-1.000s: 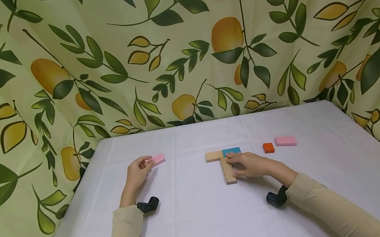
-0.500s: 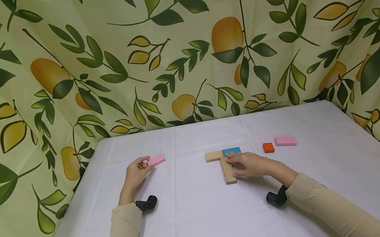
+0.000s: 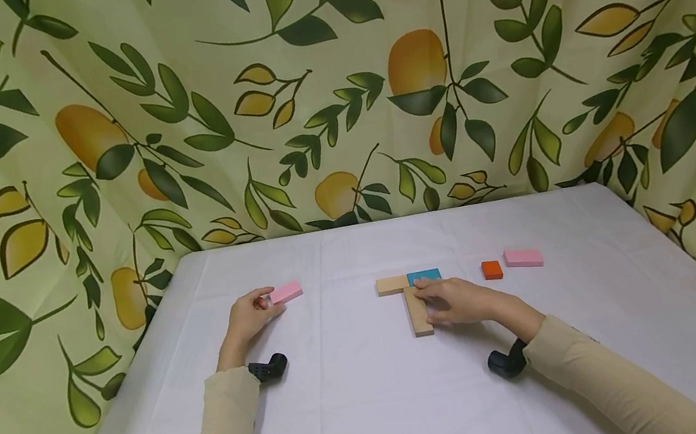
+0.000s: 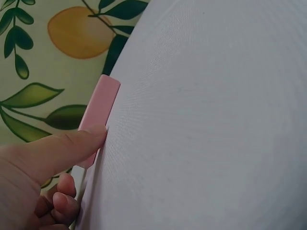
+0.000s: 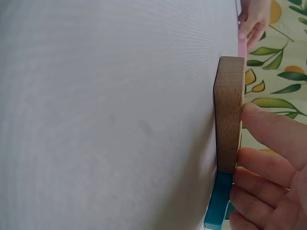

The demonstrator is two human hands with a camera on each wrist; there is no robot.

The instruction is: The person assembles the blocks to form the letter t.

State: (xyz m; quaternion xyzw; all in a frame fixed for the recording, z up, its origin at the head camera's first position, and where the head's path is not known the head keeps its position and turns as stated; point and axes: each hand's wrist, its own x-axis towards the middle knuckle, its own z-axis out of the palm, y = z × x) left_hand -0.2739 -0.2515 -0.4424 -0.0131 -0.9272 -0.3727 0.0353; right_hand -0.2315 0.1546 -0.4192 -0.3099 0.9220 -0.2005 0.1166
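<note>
My left hand point(image 3: 248, 322) pinches the near end of a pink block point(image 3: 286, 292) at the table's left. In the left wrist view the thumb point(image 4: 84, 143) lies across the block's side, and the index finger is hidden behind it. My right hand point(image 3: 459, 300), fingers slightly bent, touches a plain wooden block point(image 3: 418, 316) that points toward me. Its fingertips also reach a blue block point(image 3: 424, 276), clearly seen in the right wrist view. A second wooden block point(image 3: 392, 286) lies left of the blue one, and together the three make a T shape.
To the right lie a small orange-red block point(image 3: 491, 270) and another pink block point(image 3: 523, 258). A white cloth covers the table point(image 3: 367, 413). Leaf-and-fruit curtains point(image 3: 328, 97) hang behind it and at both sides. Black wrist cameras point(image 3: 270, 369) sit on both wrists.
My left fingers have drawn back slightly along the pink block, so more of its near end shows. My right hand and the other blocks have stayed in place.
</note>
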